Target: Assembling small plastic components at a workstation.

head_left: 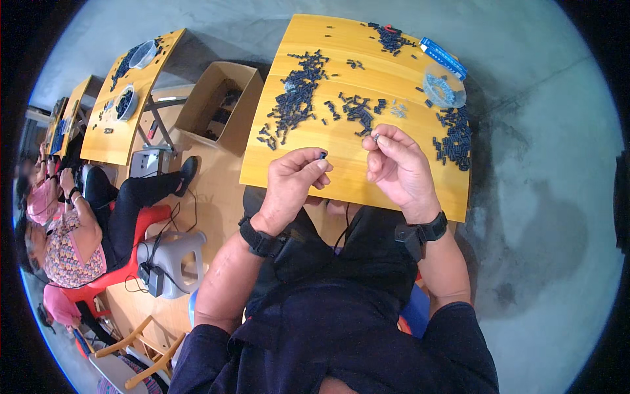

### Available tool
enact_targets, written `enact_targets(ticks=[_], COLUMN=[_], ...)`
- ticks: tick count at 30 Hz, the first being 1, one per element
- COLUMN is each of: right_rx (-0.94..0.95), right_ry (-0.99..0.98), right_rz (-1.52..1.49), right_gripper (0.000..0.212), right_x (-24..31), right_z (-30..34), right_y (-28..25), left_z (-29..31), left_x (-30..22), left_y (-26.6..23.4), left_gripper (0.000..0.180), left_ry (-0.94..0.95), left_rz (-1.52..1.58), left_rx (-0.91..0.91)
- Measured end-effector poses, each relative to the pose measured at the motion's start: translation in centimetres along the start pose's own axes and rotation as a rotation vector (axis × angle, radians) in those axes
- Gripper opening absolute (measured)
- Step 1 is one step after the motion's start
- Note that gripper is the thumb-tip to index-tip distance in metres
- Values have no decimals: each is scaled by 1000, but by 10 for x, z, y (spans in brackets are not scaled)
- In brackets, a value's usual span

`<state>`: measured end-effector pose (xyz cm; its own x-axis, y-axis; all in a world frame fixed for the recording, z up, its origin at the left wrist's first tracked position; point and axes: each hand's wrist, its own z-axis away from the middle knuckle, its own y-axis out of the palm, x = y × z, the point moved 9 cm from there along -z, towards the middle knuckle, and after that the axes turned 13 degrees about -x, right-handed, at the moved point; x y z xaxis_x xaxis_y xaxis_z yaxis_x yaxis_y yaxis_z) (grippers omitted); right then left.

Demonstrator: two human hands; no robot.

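Above the near part of the wooden table, my left hand pinches a small black plastic piece between thumb and fingertips. My right hand is closed in a pinch on a tiny greyish piece, too small to name. The two hands are apart. Just beyond them lies a scatter of small black pieces, with a few clear pieces beside it. A larger heap of black pieces spreads to the left, and another heap lies along the right edge.
A clear tub with pale pieces and a blue box stand at the far right. More black pieces with a red item lie at the back. Left of the table are a cardboard box, another table and seated people.
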<state>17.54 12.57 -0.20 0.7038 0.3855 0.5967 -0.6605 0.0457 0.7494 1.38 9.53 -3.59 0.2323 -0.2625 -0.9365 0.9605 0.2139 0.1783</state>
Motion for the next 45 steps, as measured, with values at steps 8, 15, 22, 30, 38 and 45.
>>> enact_targets(ticks=[8, 15, 22, 30, 38, 45], right_rx=[39, 54, 21, -15, -12, 23], right_ry=[-60, -58, -95, -105, -213, -298], right_rz=[65, 56, 104, 175, 505, 640], right_gripper=[13, 12, 10, 10, 8, 10], right_x=[1, -1, -3, -8, -10, -10], right_z=[2, 5, 8, 11, 18, 21], right_y=[5, 7, 6, 8, 23, 30], left_z=[4, 7, 12, 16, 23, 29], left_x=[-1, -1, -7, -13, -25, -27], left_y=[1, 0, 5, 11, 17, 21], left_gripper=[17, 16, 16, 17, 19, 20], left_ry=[-5, 3, 24, 37, 93, 48], left_rz=[-14, -10, 23, 41, 34, -4], left_rx=[16, 15, 54, 91, 151, 203])
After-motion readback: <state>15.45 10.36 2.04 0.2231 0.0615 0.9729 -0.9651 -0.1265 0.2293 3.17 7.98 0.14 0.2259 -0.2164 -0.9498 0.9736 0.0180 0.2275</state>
